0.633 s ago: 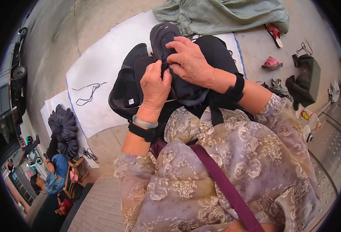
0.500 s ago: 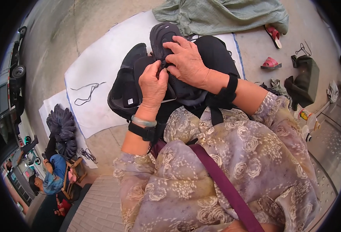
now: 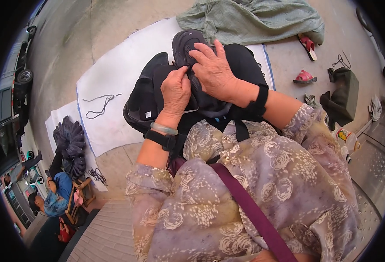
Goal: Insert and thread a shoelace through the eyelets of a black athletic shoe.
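Note:
A dark grey shoe (image 3: pixel 185 47) with a mesh upper and rounded toe lies over my lap, toe pointing away from me. My right hand (image 3: pixel 216 74) grips its upper from the right; some fingertips press on the mesh and one finger is lifted. Close beside it, my left hand (image 3: pixel 175 92) is closed in a pinch at the shoe's middle. What sits between those fingertips is too small to make out. Left of the left hand are black padded pieces (image 3: pixel 142 98), one with a small white label. My black-clothed leg (image 3: pixel 240 61) shows beyond the right hand.
A white sheet (image 3: pixel 114 78) covers the ground, with a loose dark cord (image 3: pixel 100 106) on it. At left lie a fanned dark stack (image 3: pixel 68 137) and a seated person (image 3: pixel 57 196). Green-grey cloth (image 3: pixel 253 22), red sandals (image 3: pixel 305 76) and a dark green container (image 3: pixel 345 89) are farther off.
My right hand's fingers have lifted and spread somewhat, and its thumb has drawn away from the left fingertips. My left hand stays pinched at the shoe. The whole view has shifted slightly.

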Available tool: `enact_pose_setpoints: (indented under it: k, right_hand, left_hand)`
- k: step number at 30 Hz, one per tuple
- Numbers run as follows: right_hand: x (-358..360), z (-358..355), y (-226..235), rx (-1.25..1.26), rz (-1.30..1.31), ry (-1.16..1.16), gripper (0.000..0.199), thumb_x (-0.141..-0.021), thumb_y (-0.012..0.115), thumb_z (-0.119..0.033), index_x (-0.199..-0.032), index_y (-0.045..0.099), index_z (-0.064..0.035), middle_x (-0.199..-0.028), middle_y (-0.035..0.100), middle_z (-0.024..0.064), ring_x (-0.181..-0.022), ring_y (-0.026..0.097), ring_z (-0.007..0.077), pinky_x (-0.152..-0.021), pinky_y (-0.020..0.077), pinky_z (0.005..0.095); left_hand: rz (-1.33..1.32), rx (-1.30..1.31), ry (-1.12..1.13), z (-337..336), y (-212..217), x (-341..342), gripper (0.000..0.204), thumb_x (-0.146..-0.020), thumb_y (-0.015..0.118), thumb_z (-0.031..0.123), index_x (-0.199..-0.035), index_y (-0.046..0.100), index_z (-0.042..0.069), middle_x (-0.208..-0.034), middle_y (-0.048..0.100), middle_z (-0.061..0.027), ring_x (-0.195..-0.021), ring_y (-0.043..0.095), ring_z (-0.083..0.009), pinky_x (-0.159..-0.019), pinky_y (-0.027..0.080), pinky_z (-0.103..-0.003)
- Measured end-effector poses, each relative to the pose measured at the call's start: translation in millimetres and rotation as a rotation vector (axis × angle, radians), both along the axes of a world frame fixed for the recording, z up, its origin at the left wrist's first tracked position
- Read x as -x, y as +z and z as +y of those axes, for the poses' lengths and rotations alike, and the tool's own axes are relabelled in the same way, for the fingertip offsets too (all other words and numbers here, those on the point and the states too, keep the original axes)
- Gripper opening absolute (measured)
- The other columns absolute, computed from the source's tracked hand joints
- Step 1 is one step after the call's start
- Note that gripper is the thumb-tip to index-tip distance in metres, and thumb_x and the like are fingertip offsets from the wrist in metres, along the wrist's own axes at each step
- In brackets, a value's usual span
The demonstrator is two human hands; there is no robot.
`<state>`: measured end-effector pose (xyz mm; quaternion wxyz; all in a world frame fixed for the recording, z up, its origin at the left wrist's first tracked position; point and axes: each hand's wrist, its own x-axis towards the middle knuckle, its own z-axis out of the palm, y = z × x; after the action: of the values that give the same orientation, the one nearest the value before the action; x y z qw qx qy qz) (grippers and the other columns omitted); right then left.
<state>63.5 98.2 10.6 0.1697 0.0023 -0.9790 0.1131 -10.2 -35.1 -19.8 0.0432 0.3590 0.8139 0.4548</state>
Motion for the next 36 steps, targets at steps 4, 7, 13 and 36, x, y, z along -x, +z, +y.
enact_pose_setpoints:
  k: [4,7,13,36]
  right_hand:
    - [-87,68,16,0.044,-0.041,-0.090,0.012,-0.072,0.059,-0.008,-0.082,0.053,-0.0053,-0.109,0.052,0.0070,-0.110,0.047,0.0245,-0.100,0.0218,0.0536]
    - [-224,191,-42,-0.017,-0.275,-0.552,0.011,-0.077,0.055,-0.011,-0.087,0.052,-0.0062,-0.099,0.054,0.0079,-0.096,0.051,0.0260,-0.094,0.0306,0.0455]
    - [-367,255,-86,-0.088,-0.749,-0.857,0.017,-0.080,0.055,-0.026,-0.085,0.056,-0.0097,-0.082,0.057,0.0118,-0.080,0.056,0.0333,-0.073,0.0405,0.0456]
    - [-35,54,-14,0.505,-0.137,0.029,0.017,-0.081,0.058,-0.021,-0.089,0.058,-0.0059,-0.082,0.060,0.0112,-0.080,0.059,0.0298,-0.073,0.0443,0.0387]
  left_hand:
    - [0.187,0.122,0.022,-10,-1,-3,0.021,-0.076,0.053,0.003,-0.095,0.062,0.000,-0.077,0.058,-0.0155,-0.073,0.058,-0.0336,-0.067,0.048,-0.039]
    - [0.186,0.145,0.049,-4,8,-7,0.020,-0.078,0.052,0.002,-0.096,0.062,0.000,-0.079,0.060,-0.0148,-0.074,0.059,-0.0302,-0.068,0.047,-0.036]
    - [0.070,0.048,0.115,-1,0,-4,0.016,-0.079,0.056,0.003,-0.093,0.063,-0.001,-0.078,0.059,-0.0096,-0.071,0.058,-0.0205,-0.065,0.046,-0.030]
    - [-0.720,0.428,-0.291,2,43,80,0.016,-0.082,0.065,0.021,-0.086,0.066,0.006,-0.065,0.055,0.0054,-0.053,0.043,-0.0017,-0.047,0.038,-0.017]
